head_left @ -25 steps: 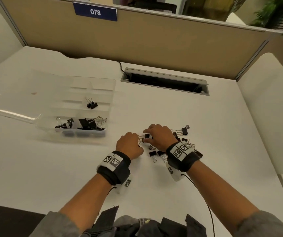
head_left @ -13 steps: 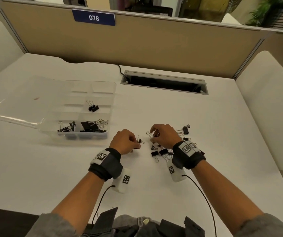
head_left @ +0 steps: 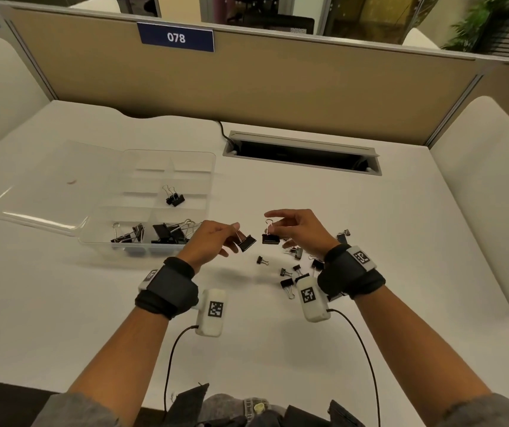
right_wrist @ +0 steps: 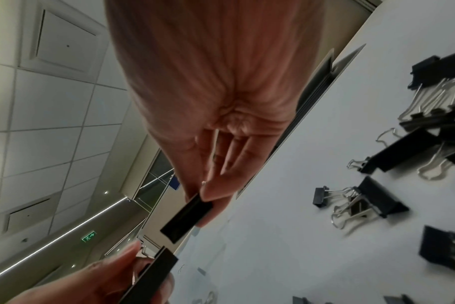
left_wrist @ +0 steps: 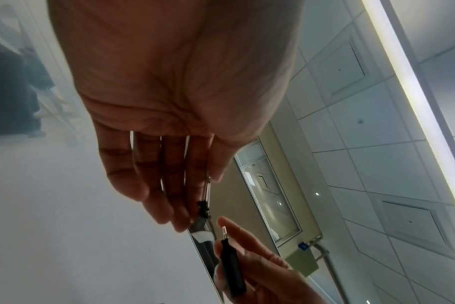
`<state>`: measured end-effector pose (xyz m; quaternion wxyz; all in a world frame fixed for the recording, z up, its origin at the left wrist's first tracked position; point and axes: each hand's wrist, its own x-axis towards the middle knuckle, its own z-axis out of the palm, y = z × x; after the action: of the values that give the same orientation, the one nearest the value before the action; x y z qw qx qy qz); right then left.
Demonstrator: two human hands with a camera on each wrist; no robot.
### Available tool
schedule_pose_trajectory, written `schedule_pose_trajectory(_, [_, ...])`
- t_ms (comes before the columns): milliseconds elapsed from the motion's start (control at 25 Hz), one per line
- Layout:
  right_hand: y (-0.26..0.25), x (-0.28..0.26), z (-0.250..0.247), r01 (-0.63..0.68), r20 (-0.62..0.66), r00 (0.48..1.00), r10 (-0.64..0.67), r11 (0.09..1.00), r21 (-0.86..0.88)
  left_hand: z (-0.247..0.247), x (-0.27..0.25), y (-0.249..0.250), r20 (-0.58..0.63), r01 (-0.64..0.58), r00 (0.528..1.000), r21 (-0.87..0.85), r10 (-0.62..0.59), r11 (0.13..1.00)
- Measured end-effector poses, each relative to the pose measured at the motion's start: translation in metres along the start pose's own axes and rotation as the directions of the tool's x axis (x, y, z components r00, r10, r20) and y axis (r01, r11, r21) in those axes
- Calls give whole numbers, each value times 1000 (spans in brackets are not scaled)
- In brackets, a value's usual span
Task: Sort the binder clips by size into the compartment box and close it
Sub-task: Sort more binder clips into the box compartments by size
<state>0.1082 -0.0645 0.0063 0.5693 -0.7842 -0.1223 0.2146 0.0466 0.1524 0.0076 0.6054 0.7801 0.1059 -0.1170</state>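
Note:
Both hands are lifted above the white desk, each with a black binder clip. My left hand (head_left: 213, 240) pinches the wire handle of one clip (head_left: 246, 242), which hangs tilted. My right hand (head_left: 296, 228) pinches the handle of a second clip (head_left: 270, 238) beside it. The two clips hang close together, a little apart. The clear compartment box (head_left: 210, 167) lies open at the left. Its near compartments hold several clips (head_left: 167, 234), and a middle compartment holds two small ones (head_left: 174, 198). Loose clips of mixed sizes (head_left: 290, 272) lie on the desk under my right wrist.
The box's clear lid (head_left: 41, 192) lies flat to the left of the box. A cable slot (head_left: 302, 152) is sunk in the desk at the back, before a tan partition. More loose clips (right_wrist: 372, 197) show in the right wrist view.
Both hands have risen from the pile of clips on the desk, each lifting a clip. The left hand has moved a little toward the box.

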Motion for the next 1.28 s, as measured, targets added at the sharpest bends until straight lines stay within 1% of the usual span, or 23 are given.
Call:
schedule_pose_trajectory(80, [-2, 6, 4, -4, 3, 1000, 4, 1000, 26, -7, 1, 1, -16, -6, 1000, 21, 6, 1000])
schedule_pose_trajectory(160, [-7, 15, 9, 1, -8, 1000, -1, 1000, 29, -17, 3, 1, -51, -29, 998, 97, 34, 995])
schedule_pose_trajectory(240, [-14, 26, 14, 42, -41, 998, -43, 998, -45, -30, 6, 4, -108, -71, 990, 182, 92, 981])
schedule_pose_trajectory(320, [-24, 40, 21, 90, -85, 991, -103, 986, -137, -46, 12, 9, -190, -94, 972, 218, 137, 971])
schedule_pose_trajectory(440, [-42, 65, 36, 147, -140, 975, -174, 972, -184, -74, 24, 18, -308, -93, 937, 232, 164, 968])
schedule_pose_trajectory(520, [-51, 87, 49, 164, -182, 962, -203, 964, -209, -94, 35, 23, -359, -80, 917, 258, 172, 963])
schedule_pose_trajectory(600, [-55, 110, 62, 172, -225, 947, -229, 954, -247, -113, 50, 25, -388, -43, 904, 334, 178, 942])
schedule_pose_trajectory(720, [-57, 141, 83, 158, -258, 934, -248, 932, -327, -135, 76, 21, -369, 5, 910, 464, 188, 886])
schedule_pose_trajectory(840, [-57, 160, 101, 143, -249, 936, -249, 915, -377, -147, 98, 14, -355, 67, 922, 538, 154, 840])
schedule_pose_trajectory(960, [-53, 170, 113, 112, -203, 957, -207, 910, -400, -149, 112, 9, -283, 91, 955, 576, 94, 812])
schedule_pose_trajectory(1080, [-49, 174, 119, 78, -150, 976, -159, 894, -442, -150, 117, 4, -204, 149, 979, 655, -17, 740])
schedule_pose_trajectory(1160, [-50, 171, 117, 56, -174, 971, -162, 866, -497, -154, 117, -1, -237, 215, 969, 685, -66, 696])
schedule_pose_trajectory(1200, [-50, 167, 113, 50, -199, 964, -176, 855, -516, -156, 115, -1, -267, 233, 962, 685, -60, 690])
schedule_pose_trajectory(1280, [-51, 155, 103, 53, -231, 951, -207, 842, -536, -157, 110, 3, -311, 217, 950, 670, 3, 710])
